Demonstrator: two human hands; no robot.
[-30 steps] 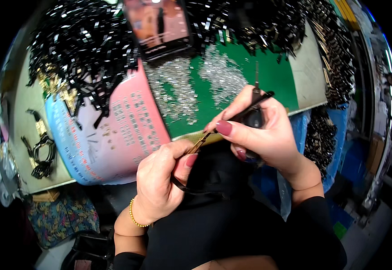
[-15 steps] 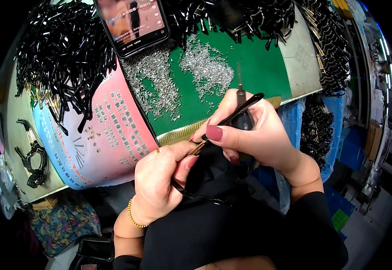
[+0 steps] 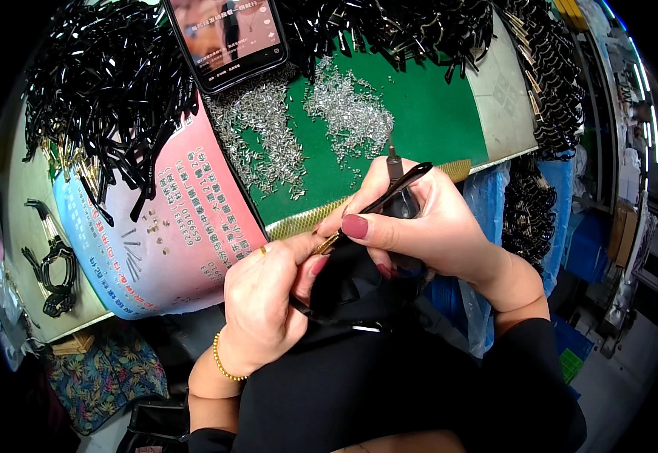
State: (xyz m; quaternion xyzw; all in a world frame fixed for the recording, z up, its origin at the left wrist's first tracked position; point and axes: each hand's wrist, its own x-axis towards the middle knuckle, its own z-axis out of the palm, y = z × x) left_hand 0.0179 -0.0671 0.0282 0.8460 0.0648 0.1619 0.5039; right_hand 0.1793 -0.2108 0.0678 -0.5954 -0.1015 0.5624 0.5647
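Note:
Both my hands meet over my lap at the table's near edge. My left hand, closed, pinches the gold-coloured hinge end of a black eyeglass frame; a dark piece of it shows below the fingers, the rest blending into my black clothing. My right hand is closed too, its thumb and fingers gripping a black glasses temple against that hinge end. Tucked in the same hand is a dark screwdriver, its thin tip pointing away from me. The joint itself is mostly covered by fingertips.
Small silvery metal pieces lie in two heaps on a green mat. A phone rests behind them. Black temples are piled far left, with more parts along the back and right. Joined black pieces lie at left.
The screwdriver and temple in my right hand have shifted slightly left and nearer to me. My left hand keeps its pinch almost in place.

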